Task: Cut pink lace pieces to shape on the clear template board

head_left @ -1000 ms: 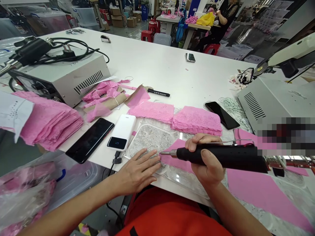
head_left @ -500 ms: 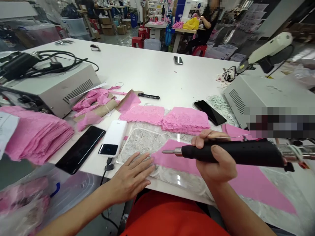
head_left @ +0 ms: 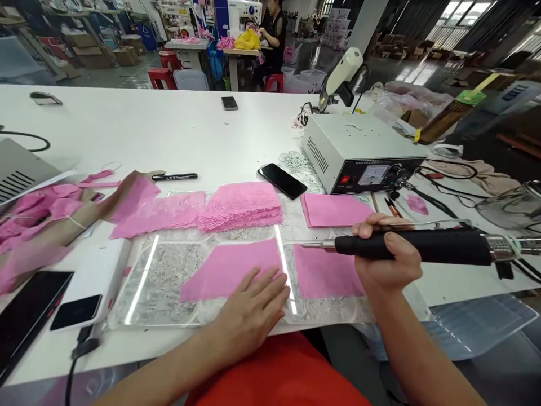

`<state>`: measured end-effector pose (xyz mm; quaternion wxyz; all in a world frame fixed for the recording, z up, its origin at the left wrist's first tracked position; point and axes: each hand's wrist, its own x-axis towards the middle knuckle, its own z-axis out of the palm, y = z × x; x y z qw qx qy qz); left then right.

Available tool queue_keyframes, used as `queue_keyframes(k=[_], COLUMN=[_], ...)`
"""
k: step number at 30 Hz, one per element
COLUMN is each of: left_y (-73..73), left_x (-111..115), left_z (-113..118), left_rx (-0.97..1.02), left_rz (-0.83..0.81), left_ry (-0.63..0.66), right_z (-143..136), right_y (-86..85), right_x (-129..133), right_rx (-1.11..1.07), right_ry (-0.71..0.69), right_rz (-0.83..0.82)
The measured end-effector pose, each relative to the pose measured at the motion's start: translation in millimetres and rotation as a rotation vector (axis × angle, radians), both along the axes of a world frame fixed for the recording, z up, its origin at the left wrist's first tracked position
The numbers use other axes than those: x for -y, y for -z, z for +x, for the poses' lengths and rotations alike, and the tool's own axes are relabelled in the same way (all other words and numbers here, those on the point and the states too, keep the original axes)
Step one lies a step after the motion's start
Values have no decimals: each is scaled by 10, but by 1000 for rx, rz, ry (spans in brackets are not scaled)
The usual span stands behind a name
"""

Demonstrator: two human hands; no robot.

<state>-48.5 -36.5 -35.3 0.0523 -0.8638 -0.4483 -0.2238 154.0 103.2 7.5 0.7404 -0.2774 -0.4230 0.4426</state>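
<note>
Left hand (head_left: pixel 256 307) open and flat, fingers over the lower edge of a pink cloth piece (head_left: pixel 236 265) — right hand (head_left: pixel 391 259) wrapped round a black tool (head_left: pixel 439 247)! White table (head_left: pixel 147 124) beneath; beyond, a person (head_left: pixel 274 39) sits by a sewing machine (head_left: pixel 245 11). The cloth lies left of the tool's metal tip (head_left: pixel 319 245) — whether that touches the second piece (head_left: pixel 325 276), hard to say.

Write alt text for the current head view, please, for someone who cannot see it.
A person's right hand holds a black-handled tool, its metal tip pointing left, while the left hand lies spread partly over pink fabric. Beyond lie stacked pink lace, a black phone and a grey box.
</note>
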Motion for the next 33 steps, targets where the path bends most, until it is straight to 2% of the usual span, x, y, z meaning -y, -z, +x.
queue_keyframes(k=[4,8,16,33], left_y=[36,54,137,117], left_x=[-163,-286,-379,-376], left_z=[283,388,426,444], left_rx=[-40,-70,-58,-45], left_rz=[-33,-94,-64,-21], left_ry=[-12,-66,-119,-118], right_z=[7,20,-4,-70], right_y=[58,81,112,178], right_x=[-21,-52,-45,-53], right_rx=[-11,-45,-29,-37], right_ry=[-65,-70,-73,-118], right_rz=[13,2,5,33])
